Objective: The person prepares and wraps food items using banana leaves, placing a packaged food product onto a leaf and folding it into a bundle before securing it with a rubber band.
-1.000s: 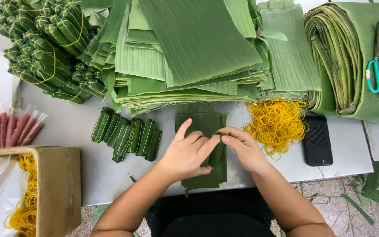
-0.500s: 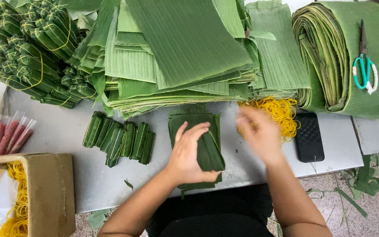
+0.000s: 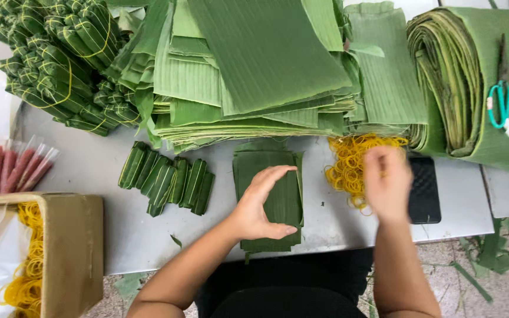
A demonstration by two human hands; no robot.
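While the left hand (image 3: 260, 206) stays cupped over the small stack of folded leaf pieces (image 3: 272, 194) at the near edge of the tabletop (image 3: 119, 229), fingers arched and thumb pressed on the stack's lower part, I note the right hand (image 3: 387, 184) has left it. A second ago both hands met on that stack; half a second ago the right was already over the yellow rubber bands (image 3: 351, 162); now it sits blurred just right of that pile, in front of a black flat device (image 3: 424, 188). I cannot tell whether its fingers are closed or hold a band. The stack has not shifted. Left of it lie small wrapped leaf parcels (image 3: 166, 179) in a row; behind, the big heap of cut leaves (image 3: 254, 65). Scissors (image 3: 502, 100) rest on a leaf roll (image 3: 472, 82), far right.
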